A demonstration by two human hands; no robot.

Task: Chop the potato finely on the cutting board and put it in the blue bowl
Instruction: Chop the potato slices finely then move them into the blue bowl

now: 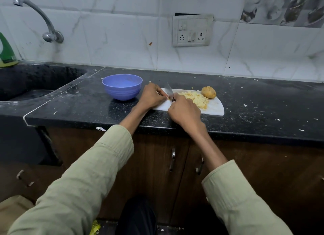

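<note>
A white cutting board lies on the black counter. On it sits a heap of finely chopped potato and, at its far right corner, a whole unpeeled potato. My right hand grips a knife whose blade points up and away. My left hand pinches a small pale potato piece against the board right beside the blade. The blue bowl stands just left of the board and looks empty.
A sink with a curved tap is at the left, a green bottle on its ledge. A wall socket panel is behind the board. Small potato scraps dot the counter. Cabinet doors with handles run below.
</note>
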